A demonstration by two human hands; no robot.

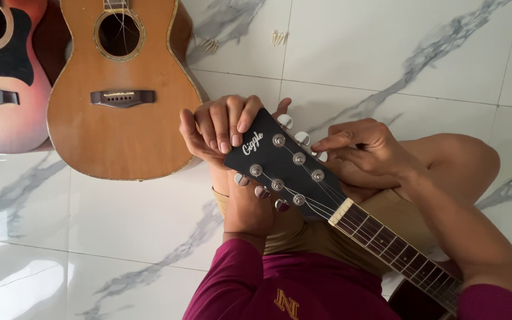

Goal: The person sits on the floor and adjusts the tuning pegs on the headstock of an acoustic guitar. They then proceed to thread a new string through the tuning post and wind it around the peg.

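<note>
a: what's nearest the camera?

b: a maroon sleeve (250, 284) at the bottom edge, and just past it the dark fretboard (398, 249) of a guitar lying across the person's lap, running up and left to a black headstock (282, 166).

a: what are the hands doing with it?

b: the left hand (223, 127) is wrapped over the top end of the headstock, fingers curled down onto its front face, thumb behind, grasping it. the right hand (362, 145) sits at the far side of the headstock, fingertips pinched together on one of the silver tuning pegs (321, 155) there, the other fingers tucked in.

a: strings on it?

b: yes, thin strings run from the tuner posts (298, 158) down over the pale nut (340, 211) onto the fretboard.

a: and beyond that?

b: a bare knee (469, 160) to the right on the white marble-veined floor (386, 53). further left, a tan acoustic guitar (120, 106) rests with no strings on its body, and beside it, touching, a reddish sunburst guitar (1, 89). farthest off, small pale bridge pins (278, 38) lie loose on the tiles.
</note>
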